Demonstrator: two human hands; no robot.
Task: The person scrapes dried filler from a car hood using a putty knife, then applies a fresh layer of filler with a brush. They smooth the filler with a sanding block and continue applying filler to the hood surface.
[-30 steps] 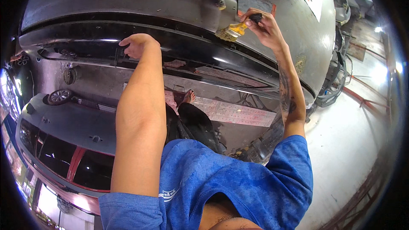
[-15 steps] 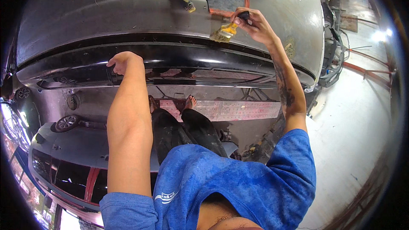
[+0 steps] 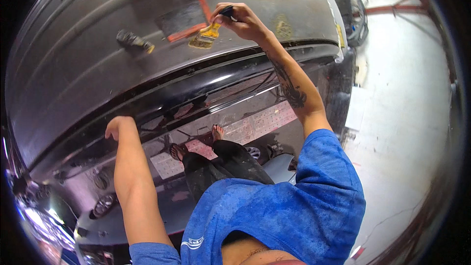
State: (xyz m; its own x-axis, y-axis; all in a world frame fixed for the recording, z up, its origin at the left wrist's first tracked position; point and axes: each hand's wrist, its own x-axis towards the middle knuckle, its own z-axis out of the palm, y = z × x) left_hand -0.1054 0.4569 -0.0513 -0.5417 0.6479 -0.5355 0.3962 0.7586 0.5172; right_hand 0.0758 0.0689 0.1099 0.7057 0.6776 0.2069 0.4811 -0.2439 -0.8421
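Observation:
My right hand (image 3: 245, 21) is closed around the black handle end of a paintbrush (image 3: 210, 31). The brush has yellow paint on it, and its matted bristles point down and left over the grey car roof (image 3: 98, 39). Whether the bristles touch the roof I cannot tell. My left hand (image 3: 119, 126) is bent down at the wrist near the black side edge of the car (image 3: 162, 95). Its fingers are mostly hidden behind the back of the hand, and nothing shows in it.
A dark flat sheet with orange edging (image 3: 182, 22) lies on the roof beside the brush. Left of it is a worn, dirty tool with a yellowish tip (image 3: 135, 40). My feet stand on a perforated pinkish plank (image 3: 260, 123). Behind me is another car (image 3: 117, 218).
The view has turned, tilting the car's edge. The brush has moved from over the dark edge to over the grey roof beside the sheet. My left hand's fingers now point further downward.

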